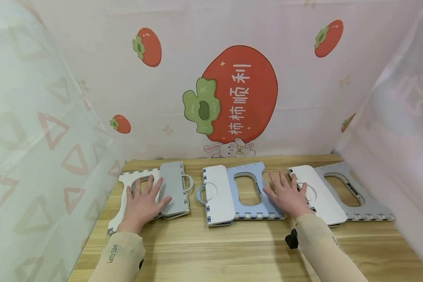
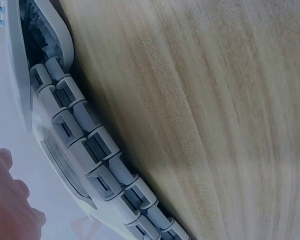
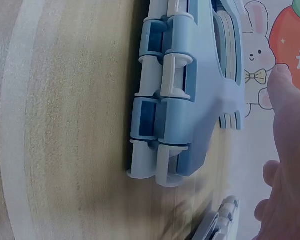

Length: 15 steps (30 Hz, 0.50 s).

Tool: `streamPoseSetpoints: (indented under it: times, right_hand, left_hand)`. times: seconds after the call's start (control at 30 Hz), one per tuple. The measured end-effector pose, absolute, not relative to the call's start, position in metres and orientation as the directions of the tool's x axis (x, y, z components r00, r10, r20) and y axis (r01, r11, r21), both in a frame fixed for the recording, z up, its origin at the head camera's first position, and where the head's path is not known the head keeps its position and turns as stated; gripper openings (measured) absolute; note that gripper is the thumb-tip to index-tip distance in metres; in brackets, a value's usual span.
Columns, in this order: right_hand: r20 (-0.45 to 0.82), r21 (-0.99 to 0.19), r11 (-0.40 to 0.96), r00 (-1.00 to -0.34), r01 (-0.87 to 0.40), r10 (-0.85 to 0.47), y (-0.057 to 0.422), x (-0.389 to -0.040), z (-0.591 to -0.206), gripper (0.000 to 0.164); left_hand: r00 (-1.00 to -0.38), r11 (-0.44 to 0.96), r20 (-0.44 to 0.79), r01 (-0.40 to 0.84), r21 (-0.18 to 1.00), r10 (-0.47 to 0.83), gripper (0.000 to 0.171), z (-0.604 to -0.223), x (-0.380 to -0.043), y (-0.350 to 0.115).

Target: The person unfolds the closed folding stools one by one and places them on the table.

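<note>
Three folded plastic step stools lie in a row on a wooden table. The left stool (image 1: 174, 192) has a grey seat panel, white leg frame and small loop handle. My left hand (image 1: 141, 205), fingers spread, is over its white frame, fingertips near the frame's cut-out. In the middle is a stool with a white panel (image 1: 220, 199) and light blue legs; its blue hinged edge (image 3: 165, 100) fills the right wrist view. My right hand (image 1: 289, 196) hovers, fingers spread, between this blue stool and the right stool (image 1: 320, 197), which has a white panel and grey legs. Neither hand grips anything.
The wooden table (image 1: 211, 250) extends in front of the stools. Behind it hangs a white cloth backdrop (image 1: 176, 105) printed with persimmons and a rabbit, and pale patterned cloth encloses both sides. A small black device (image 1: 291, 239) sits at my right wrist.
</note>
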State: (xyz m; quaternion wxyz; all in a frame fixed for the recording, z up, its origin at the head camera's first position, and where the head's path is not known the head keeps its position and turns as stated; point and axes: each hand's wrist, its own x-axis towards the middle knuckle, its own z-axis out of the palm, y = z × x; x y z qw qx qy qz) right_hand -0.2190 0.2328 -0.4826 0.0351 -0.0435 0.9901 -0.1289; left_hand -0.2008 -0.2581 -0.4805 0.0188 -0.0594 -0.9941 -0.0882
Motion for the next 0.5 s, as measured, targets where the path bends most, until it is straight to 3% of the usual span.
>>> streamPoseSetpoints:
  times: [0.5]
  right_hand:
    - [-0.069, -0.247, 0.967, -0.994, -0.066, -0.086, 0.2330, -0.2205, -0.4807, 0.080]
  left_hand:
    - [-0.990, 0.976, 0.061, 0.138, 0.169, 0.129, 0.087, -0.4832, -0.2030, -0.2579]
